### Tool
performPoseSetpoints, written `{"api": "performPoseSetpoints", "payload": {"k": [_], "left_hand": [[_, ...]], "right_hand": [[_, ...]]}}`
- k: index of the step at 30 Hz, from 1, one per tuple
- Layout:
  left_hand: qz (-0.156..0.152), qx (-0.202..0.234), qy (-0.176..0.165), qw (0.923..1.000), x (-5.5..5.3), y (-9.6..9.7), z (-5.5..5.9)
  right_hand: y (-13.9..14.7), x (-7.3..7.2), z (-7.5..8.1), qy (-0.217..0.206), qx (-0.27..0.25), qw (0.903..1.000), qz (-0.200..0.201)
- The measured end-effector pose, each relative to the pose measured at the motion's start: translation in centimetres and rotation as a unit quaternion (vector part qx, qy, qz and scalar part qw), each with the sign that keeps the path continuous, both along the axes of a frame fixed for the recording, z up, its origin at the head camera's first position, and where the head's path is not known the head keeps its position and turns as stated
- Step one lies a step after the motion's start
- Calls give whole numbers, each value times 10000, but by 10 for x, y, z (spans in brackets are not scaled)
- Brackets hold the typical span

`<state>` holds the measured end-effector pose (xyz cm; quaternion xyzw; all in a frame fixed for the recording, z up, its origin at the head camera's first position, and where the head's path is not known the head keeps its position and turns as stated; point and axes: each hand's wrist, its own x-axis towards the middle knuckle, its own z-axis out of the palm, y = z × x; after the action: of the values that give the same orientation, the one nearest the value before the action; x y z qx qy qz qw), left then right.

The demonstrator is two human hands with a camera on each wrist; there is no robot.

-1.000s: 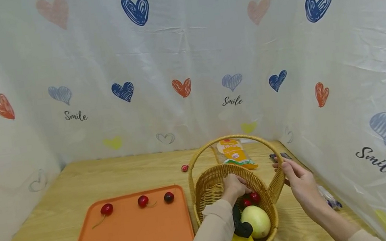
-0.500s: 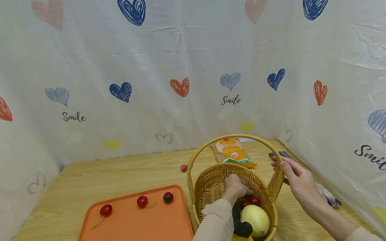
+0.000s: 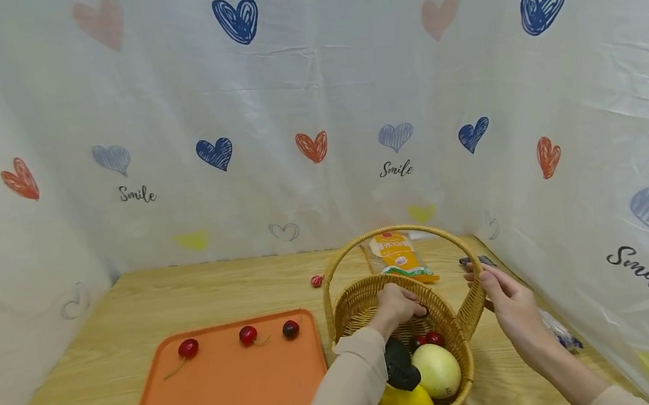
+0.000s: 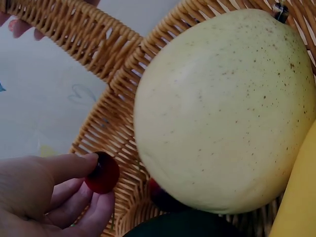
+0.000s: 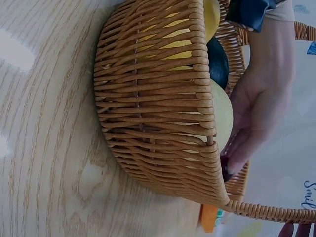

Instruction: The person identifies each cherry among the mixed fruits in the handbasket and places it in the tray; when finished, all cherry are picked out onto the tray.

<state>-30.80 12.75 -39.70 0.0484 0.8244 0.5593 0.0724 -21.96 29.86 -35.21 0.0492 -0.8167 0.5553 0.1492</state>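
My left hand (image 3: 396, 304) is inside the wicker basket (image 3: 364, 293), toward its back. In the left wrist view its thumb and fingers pinch a dark red cherry (image 4: 106, 175). Below that hand lie two red cherries (image 3: 427, 339), a pale speckled pear (image 3: 437, 370), a dark green fruit (image 3: 397, 356) and a yellow fruit (image 3: 407, 401). On the right, my right hand (image 3: 513, 304) grips the lower right side of the basket's arched handle (image 3: 392, 229). Only a few of its fingertips show at the edge of the right wrist view.
Left of the basket lies an orange tray (image 3: 227, 400) with three cherries along its far side. Behind the basket are an orange-and-clear food packet (image 3: 396, 258) and a small red wrapped candy (image 3: 317, 281). A plastic packet (image 3: 562, 334) lies beyond my right forearm.
My left hand has lifted slightly off the other cherries, and a cherry now shows between its fingers. The right hand keeps its hold on the handle. The head view has shifted a little.
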Motion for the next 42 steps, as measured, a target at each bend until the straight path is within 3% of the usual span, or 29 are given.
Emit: {"api": "performPoseSetpoints", "payload": {"k": [11, 18, 24, 27, 30, 34, 37, 39, 42], "left_hand": [[-219, 259, -103, 9994, 8, -10, 17], [-762, 504, -80, 9958, 16, -9, 25], [-1277, 567, -45, 9902, 33, -19, 26], [-1655, 701, -100, 9837, 45, -27, 27], [-2123, 980, -251, 9720, 58, -38, 29], [-2804, 1577, -541, 9453, 77, -59, 32], [-3137, 1852, -689, 9287, 89, -72, 33], [-3230, 1918, -737, 9238, 94, -78, 33], [-3206, 1938, -716, 9244, 97, -83, 34]], "right_hand": [[3, 3, 1, -52, 40, 10000, 59], [6, 3, 1, -81, -67, 9999, -7], [5, 2, -1, -63, -149, 9999, -37], [5, 2, -2, -16, -189, 9998, 33], [5, 2, -4, 27, -354, 9993, 137], [3, 2, -3, 53, -536, 9982, 268], [2, 2, -2, 103, -459, 9985, 288], [1, 2, -1, 122, -431, 9986, 280], [1, 3, 0, 118, -391, 9988, 254]]}}
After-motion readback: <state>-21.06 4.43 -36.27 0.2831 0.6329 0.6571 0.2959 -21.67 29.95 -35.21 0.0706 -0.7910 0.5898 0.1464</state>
